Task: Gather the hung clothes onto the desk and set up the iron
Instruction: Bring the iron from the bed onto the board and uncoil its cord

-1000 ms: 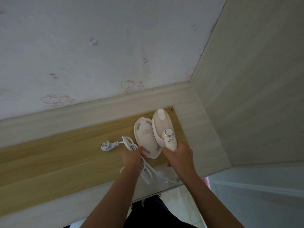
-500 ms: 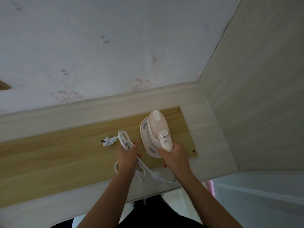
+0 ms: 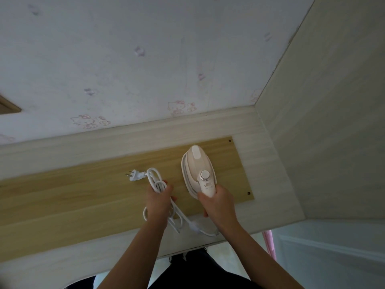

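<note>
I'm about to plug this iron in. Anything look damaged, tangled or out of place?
Nothing stands out. The right hand holds the iron level on the desk; the left hand grips the looped cord, plug free.

Counter (image 3: 262, 159): pale wood-grain top, set into a corner, with walls at 12 and 3 o'clock. A darker tan board (image 3: 73, 195) lies flat on it, running from 9 o'clock round to 2 o'clock (small holes show at its right-hand corners). On the board at 1 o'clock is a white base (image 3: 185, 180) with the iron (image 3: 198, 163) on top. The plug (image 3: 135, 175) is over the board at centre; contact not determinable. The cord (image 3: 193, 226) crosses the pale near strip at 5 o'clock.
</note>
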Demonstrator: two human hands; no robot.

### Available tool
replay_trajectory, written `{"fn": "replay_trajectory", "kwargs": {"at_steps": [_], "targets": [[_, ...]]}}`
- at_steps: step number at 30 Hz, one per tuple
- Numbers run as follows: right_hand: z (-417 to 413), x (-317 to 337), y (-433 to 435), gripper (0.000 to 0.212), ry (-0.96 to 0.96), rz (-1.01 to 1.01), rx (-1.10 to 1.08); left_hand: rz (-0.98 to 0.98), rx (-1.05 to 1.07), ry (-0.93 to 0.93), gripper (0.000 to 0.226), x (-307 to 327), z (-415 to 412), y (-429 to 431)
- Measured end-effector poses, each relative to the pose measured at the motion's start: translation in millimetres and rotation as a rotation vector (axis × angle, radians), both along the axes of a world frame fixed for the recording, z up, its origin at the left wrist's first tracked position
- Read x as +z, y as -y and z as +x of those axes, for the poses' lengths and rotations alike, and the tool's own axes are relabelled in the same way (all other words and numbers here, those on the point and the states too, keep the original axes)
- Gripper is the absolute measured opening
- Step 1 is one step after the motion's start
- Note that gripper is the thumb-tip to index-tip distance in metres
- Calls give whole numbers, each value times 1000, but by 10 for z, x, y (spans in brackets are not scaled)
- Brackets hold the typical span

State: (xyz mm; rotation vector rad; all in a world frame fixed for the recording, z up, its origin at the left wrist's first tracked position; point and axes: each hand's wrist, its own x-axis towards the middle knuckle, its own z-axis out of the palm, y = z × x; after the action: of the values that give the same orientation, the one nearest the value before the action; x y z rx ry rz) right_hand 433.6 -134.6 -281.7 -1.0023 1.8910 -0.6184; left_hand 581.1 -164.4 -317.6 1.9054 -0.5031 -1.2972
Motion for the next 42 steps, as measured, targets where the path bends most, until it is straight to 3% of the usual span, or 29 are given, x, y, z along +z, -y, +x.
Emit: {"fn": "replay_trajectory", "kwargs": {"at_steps": [5, 9, 12, 14, 16, 19, 23, 29, 34, 42], "targets": [[-26, -3, 11, 16, 3, 37, 47, 9, 43, -76, 19, 48, 39, 1], [-55, 6, 51, 30, -9, 117, 108, -16, 89, -157, 20, 120, 121, 48], [-94, 96, 67, 47, -198, 133, 243, -50, 117, -176, 23, 166, 196, 74], [-91, 187, 68, 55, -459, -4, 312, -61, 143, -180, 23, 201, 238, 88], [-10, 298, 83, 48, -603, -238, 352, -69, 165, -170, 22, 231, 275, 94], [182, 393, 158, 39, -497, -426, 458, -92, 194, -171, 19, 279, 316, 93], [433, 405, 240, 42, -215, -207, 614, -124, 188, -172, 19, 340, 365, 76], [663, 295, 302, 42, -38, 35, 752, -161, 223, -156, 15, 393, 414, 39], [697, 271, 320, 24, -75, -78, 754, -165, 282, -217, 7, 503, 563, 35], [745, 250, 459, 19, -121, -44, 680, -304, 321, -395, 31, 660, 1035, 128]]}}
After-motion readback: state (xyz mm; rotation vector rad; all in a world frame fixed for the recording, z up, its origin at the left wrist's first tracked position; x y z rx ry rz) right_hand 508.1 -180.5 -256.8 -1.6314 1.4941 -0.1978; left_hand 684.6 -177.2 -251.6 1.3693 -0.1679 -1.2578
